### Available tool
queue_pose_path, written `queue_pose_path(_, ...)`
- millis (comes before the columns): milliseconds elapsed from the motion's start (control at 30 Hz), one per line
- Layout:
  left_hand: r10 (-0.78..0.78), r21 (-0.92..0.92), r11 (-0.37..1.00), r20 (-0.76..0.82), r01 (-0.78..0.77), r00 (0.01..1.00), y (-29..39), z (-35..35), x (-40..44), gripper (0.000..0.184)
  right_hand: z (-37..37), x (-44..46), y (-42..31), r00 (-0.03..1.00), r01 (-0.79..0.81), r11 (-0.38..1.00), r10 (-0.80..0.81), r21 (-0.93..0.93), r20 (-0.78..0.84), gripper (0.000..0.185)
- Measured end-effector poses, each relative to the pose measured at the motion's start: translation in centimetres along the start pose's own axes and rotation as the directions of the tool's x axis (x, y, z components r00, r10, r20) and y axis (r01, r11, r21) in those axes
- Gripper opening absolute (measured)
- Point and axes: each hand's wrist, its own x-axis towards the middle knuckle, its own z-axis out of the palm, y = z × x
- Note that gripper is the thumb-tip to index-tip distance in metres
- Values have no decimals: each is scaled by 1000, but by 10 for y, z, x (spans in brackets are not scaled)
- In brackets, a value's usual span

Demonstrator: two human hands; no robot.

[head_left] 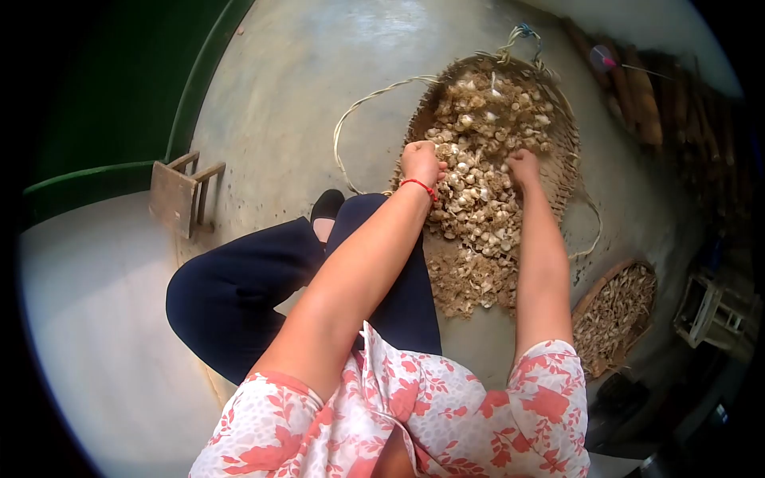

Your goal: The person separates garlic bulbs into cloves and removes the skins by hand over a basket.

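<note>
- left hand (425, 163) and right hand (523, 167) curled at the garlic (478, 185), right of upper centre; how tightly, or on what, i can't tell.
- a hard pull could scatter bulbs across the floor (319, 88).
- the rope (344, 131) could snag a foot (325, 209).

The left hand (422, 164) and right hand (523, 168) curl at the garlic bulbs (476, 190), their undersides hidden. The floral blouse (454, 398) runs off the bottom edge; stacked wood (641, 99) at right blurs into shadow, and the dim frame (701, 312) below it, perhaps a stool, shows poorly.
</note>
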Motion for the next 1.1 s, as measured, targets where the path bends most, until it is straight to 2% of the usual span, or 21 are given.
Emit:
queue_pose_path(33,-7,-1,1000,7,7,1000,0,0,-1,23,-6,-2,5,1000,4,1000,-4,-9,3,21)
queue_pose_path(100,-10,-22,1000,9,10,1000,0,2,-3,22,-22,-24,16,987,154,947,-160,282,-1,19)
queue_pose_path(133,-13,-32,999,14,13,1000,-1,4,-3,22,-30,-36,16,987,154,949,-159,275,-2,19)
queue_pose_path(200,-15,-19,1000,30,15,999,-3,8,-4,21,-43,-55,18,994,53,758,21,650,-105,15)
queue_pose_path(233,-11,-1,1000,44,11,999,-5,10,-6,21,-44,-59,20,993,50,758,29,651,-110,15)
queue_pose_path(300,-23,39,999,47,22,999,-7,15,-8,21,-46,-64,20,998,42,381,28,923,-58,18)
queue_pose_path(367,-3,105,994,73,-5,997,-9,19,-10,21,-44,-62,13,999,43,345,-32,938,-34,16)
queue_pose_path(433,-6,109,994,88,-4,996,-7,18,-14,22,-39,-53,7,994,21,229,-108,973,4,18)
queue_pose_path(500,-9,104,995,99,-1,995,-5,17,-16,23,-33,-50,0,991,-26,257,-123,966,59,19)
queue_pose_path(533,-12,96,995,101,2,995,-4,17,-16,23,-26,-52,-10,980,199,770,-174,607,-101,19)
queue_pose_path(567,-15,89,996,103,6,995,-4,17,-17,24,-20,-55,-17,932,307,952,-305,-25,-194,20)
queue_pose_path(600,-17,89,996,104,7,994,-6,18,-17,24,-12,-56,-20,926,248,873,-341,-420,-162,27)
queue_pose_path(633,-7,94,996,120,-4,993,-7,19,-18,24,-11,-55,-22,926,249,873,-342,-420,-162,27)
queue_pose_path(733,4,102,995,147,-20,989,-7,16,-23,23,-5,-39,-37,978,173,606,-197,-776,64,23)
queue_pose_path(833,8,87,996,180,-24,984,-6,16,-24,21,-17,-33,-35,994,87,625,-101,-775,31,21)
queue_pose_path(900,-10,86,996,200,-7,980,-4,15,-27,19,-26,-29,-22,991,117,628,-122,-769,51,20)
queue_pose_path(967,-24,67,998,202,10,979,-4,16,-25,17,-38,-46,-8,989,-3,898,-63,-441,-135,19)
queue_pose_path(1000,-39,71,997,217,24,975,-6,18,-24,18,-44,-54,-3,988,-9,895,-59,-447,-140,19)
queue_pose_path(1033,-53,76,996,232,36,971,-8,20,-24,18,-49,-62,2,995,50,998,-48,25,-88,17)
queue_pose_path(1067,-87,121,991,315,51,945,-10,22,-22,22,-55,-69,6,997,75,866,-65,495,-38,14)
queue_pose_path(1100,-90,123,991,319,53,943,-11,26,-27,22,-60,-80,11,995,57,525,-104,849,-3,12)
